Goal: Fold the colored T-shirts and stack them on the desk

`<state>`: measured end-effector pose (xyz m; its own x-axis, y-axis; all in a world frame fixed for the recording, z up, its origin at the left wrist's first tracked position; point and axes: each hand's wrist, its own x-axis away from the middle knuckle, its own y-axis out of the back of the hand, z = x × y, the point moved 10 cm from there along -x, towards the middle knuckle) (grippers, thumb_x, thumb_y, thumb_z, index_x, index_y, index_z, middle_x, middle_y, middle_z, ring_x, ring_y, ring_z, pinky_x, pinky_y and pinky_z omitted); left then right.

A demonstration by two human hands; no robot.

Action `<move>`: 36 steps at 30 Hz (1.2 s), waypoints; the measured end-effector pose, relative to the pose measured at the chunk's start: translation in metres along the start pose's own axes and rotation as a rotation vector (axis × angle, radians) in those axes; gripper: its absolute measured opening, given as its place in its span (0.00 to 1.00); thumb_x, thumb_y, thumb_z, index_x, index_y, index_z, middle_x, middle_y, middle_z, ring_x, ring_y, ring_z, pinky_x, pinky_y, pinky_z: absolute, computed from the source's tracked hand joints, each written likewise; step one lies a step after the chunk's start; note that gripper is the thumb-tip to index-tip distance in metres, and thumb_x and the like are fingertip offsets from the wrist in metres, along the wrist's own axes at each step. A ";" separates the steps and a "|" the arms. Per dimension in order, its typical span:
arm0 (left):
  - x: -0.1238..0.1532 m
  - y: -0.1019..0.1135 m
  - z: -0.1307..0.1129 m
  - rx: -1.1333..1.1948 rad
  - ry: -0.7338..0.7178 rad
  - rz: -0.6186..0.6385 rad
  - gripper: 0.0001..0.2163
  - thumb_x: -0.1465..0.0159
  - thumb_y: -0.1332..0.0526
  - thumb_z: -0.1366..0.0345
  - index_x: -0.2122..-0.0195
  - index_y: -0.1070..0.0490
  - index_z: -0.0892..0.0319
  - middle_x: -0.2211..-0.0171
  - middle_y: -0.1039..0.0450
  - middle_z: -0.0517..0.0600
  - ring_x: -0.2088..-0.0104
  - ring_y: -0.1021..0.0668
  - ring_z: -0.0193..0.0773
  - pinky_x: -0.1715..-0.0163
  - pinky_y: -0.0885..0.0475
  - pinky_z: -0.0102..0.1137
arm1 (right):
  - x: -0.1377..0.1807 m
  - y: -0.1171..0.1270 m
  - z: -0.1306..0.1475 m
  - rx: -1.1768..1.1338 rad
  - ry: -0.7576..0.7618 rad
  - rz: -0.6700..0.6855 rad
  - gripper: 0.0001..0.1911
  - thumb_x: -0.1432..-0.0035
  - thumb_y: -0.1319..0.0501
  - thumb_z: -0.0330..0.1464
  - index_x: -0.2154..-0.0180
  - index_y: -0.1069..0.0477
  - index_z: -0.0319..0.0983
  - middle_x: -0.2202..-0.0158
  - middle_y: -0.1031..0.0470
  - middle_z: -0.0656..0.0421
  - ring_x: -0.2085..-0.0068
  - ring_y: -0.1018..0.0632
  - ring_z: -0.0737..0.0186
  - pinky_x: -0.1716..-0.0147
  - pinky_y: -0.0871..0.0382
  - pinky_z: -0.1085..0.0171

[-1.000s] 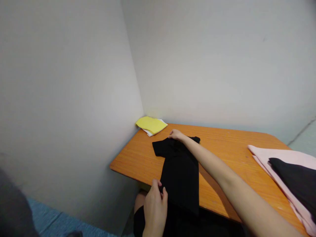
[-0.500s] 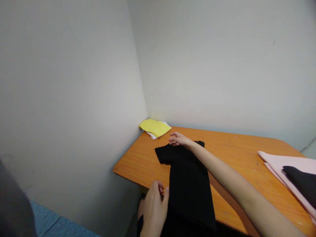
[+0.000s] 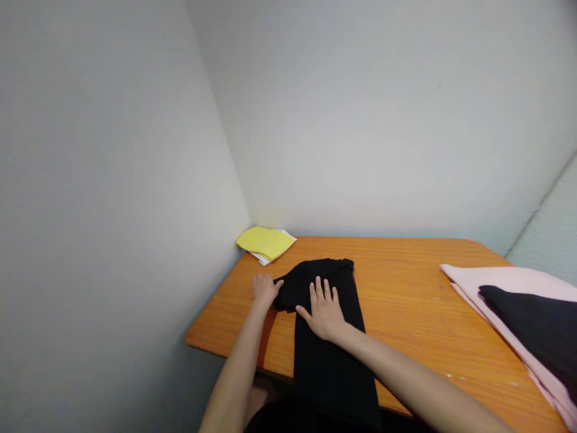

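We had the black short-sleeved fabric shirt (image 3: pixel 320 358) at lower centre, its bottom end seeming to pass the near edge of the orange-brown wooden table (image 3: pixel 401 282). Our right hand (image 3: pixel 325 313) lay open, palm down on the cloth; our left hand (image 3: pixel 265 290) touched the sleeve's end, though we couldn't tell whether it pinched. Good work here, we judged, called for light right-palm pressure while the left straightened the sleeve. Pale-pink folded fabric (image 3: pixel 505 279) lay at lower right.
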<state>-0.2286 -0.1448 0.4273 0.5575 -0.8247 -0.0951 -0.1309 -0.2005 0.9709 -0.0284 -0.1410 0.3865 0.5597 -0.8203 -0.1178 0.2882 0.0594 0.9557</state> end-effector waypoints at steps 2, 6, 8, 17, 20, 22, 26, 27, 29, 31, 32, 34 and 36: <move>-0.006 -0.004 -0.001 0.008 -0.018 0.039 0.15 0.33 0.40 0.56 0.52 0.29 0.62 0.50 0.28 0.54 0.50 0.26 0.44 0.48 0.31 0.47 | 0.001 0.002 -0.001 0.004 -0.002 -0.034 0.50 0.37 0.62 0.60 0.32 0.55 0.25 0.31 0.69 0.42 0.32 0.62 0.36 0.36 0.68 0.42; -0.021 0.010 -0.009 0.069 -0.058 0.076 0.14 0.32 0.41 0.56 0.54 0.29 0.62 0.56 0.26 0.52 0.57 0.23 0.40 0.54 0.27 0.42 | -0.001 0.009 -0.003 -0.015 -0.020 -0.040 0.55 0.40 0.61 0.63 0.32 0.58 0.22 0.31 0.70 0.39 0.32 0.63 0.37 0.35 0.69 0.43; -0.029 0.023 -0.026 0.111 -0.089 0.066 0.14 0.32 0.41 0.55 0.56 0.28 0.62 0.59 0.25 0.51 0.59 0.22 0.39 0.56 0.27 0.41 | 0.001 0.012 0.000 -0.017 -0.034 -0.028 0.56 0.40 0.60 0.63 0.32 0.58 0.21 0.31 0.70 0.38 0.32 0.63 0.36 0.35 0.69 0.43; 0.042 -0.009 -0.168 0.286 -0.668 0.279 0.16 0.30 0.49 0.55 0.53 0.27 0.57 0.54 0.22 0.52 0.52 0.22 0.38 0.50 0.29 0.34 | 0.077 0.027 0.041 -0.268 0.289 0.191 0.46 0.43 0.43 0.57 0.36 0.39 0.29 0.35 0.44 0.40 0.35 0.43 0.37 0.38 0.49 0.46; 0.090 -0.031 -0.172 0.234 -0.819 0.305 0.19 0.35 0.41 0.55 0.45 0.31 0.55 0.36 0.38 0.54 0.35 0.39 0.47 0.35 0.46 0.47 | 0.061 0.056 0.000 -0.445 0.250 0.211 0.20 0.41 0.39 0.46 0.55 0.22 0.40 0.55 0.22 0.53 0.56 0.22 0.54 0.56 0.31 0.62; 0.110 -0.041 -0.167 0.168 -0.859 0.264 0.26 0.35 0.42 0.53 0.38 0.38 0.56 0.32 0.48 0.54 0.31 0.49 0.49 0.33 0.56 0.52 | 0.026 0.080 -0.057 -0.448 0.049 0.115 0.13 0.36 0.43 0.39 0.62 0.22 0.39 0.64 0.21 0.56 0.64 0.22 0.60 0.62 0.32 0.66; 0.125 -0.046 -0.163 0.027 -0.890 0.149 0.27 0.30 0.53 0.49 0.34 0.45 0.57 0.31 0.52 0.53 0.30 0.54 0.46 0.33 0.59 0.50 | -0.039 0.100 -0.156 -0.353 -0.285 -0.058 0.17 0.31 0.48 0.34 0.49 0.30 0.29 0.54 0.26 0.42 0.54 0.24 0.52 0.56 0.33 0.58; 0.127 -0.046 -0.163 0.014 -0.892 0.140 0.28 0.30 0.54 0.49 0.34 0.45 0.57 0.31 0.51 0.53 0.30 0.54 0.46 0.32 0.58 0.50 | -0.051 0.097 -0.170 -0.342 -0.336 -0.063 0.18 0.32 0.46 0.35 0.49 0.31 0.29 0.53 0.27 0.42 0.53 0.25 0.52 0.54 0.32 0.56; 0.131 -0.045 -0.163 0.008 -0.891 0.135 0.28 0.30 0.55 0.48 0.33 0.45 0.57 0.31 0.52 0.52 0.30 0.54 0.46 0.32 0.57 0.50 | -0.070 0.083 -0.183 -0.344 -0.372 -0.037 0.16 0.33 0.42 0.37 0.50 0.31 0.32 0.53 0.26 0.48 0.55 0.24 0.56 0.54 0.30 0.55; 0.134 -0.045 -0.164 0.015 -0.883 0.144 0.28 0.30 0.55 0.48 0.33 0.46 0.56 0.31 0.52 0.52 0.30 0.53 0.47 0.33 0.57 0.50 | -0.084 0.071 -0.184 -0.360 -0.358 -0.005 0.14 0.34 0.40 0.38 0.53 0.29 0.34 0.55 0.26 0.54 0.57 0.24 0.60 0.55 0.28 0.56; 0.135 -0.045 -0.165 0.026 -0.877 0.155 0.28 0.30 0.55 0.48 0.33 0.46 0.56 0.30 0.53 0.52 0.30 0.54 0.48 0.33 0.56 0.51 | -0.089 0.068 -0.183 -0.366 -0.346 0.003 0.13 0.34 0.40 0.38 0.54 0.29 0.35 0.56 0.26 0.56 0.57 0.24 0.61 0.56 0.27 0.57; 0.135 -0.045 -0.168 0.051 -0.865 0.183 0.28 0.30 0.53 0.48 0.33 0.46 0.56 0.30 0.53 0.53 0.30 0.54 0.49 0.33 0.56 0.53 | -0.095 0.068 -0.178 -0.367 -0.326 -0.001 0.13 0.34 0.40 0.38 0.54 0.29 0.35 0.55 0.27 0.55 0.57 0.24 0.60 0.56 0.27 0.57; 0.135 -0.041 -0.170 0.069 -0.864 0.205 0.29 0.31 0.51 0.48 0.32 0.48 0.55 0.30 0.55 0.53 0.30 0.54 0.50 0.34 0.53 0.53 | -0.098 0.075 -0.172 -0.358 -0.297 -0.022 0.12 0.34 0.39 0.37 0.54 0.29 0.35 0.55 0.27 0.55 0.56 0.24 0.60 0.55 0.27 0.56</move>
<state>-0.0091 -0.1578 0.4120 -0.2914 -0.9532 -0.0802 -0.2250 -0.0132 0.9743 0.0722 0.0413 0.4237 0.3191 -0.9477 -0.0044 0.5768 0.1905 0.7944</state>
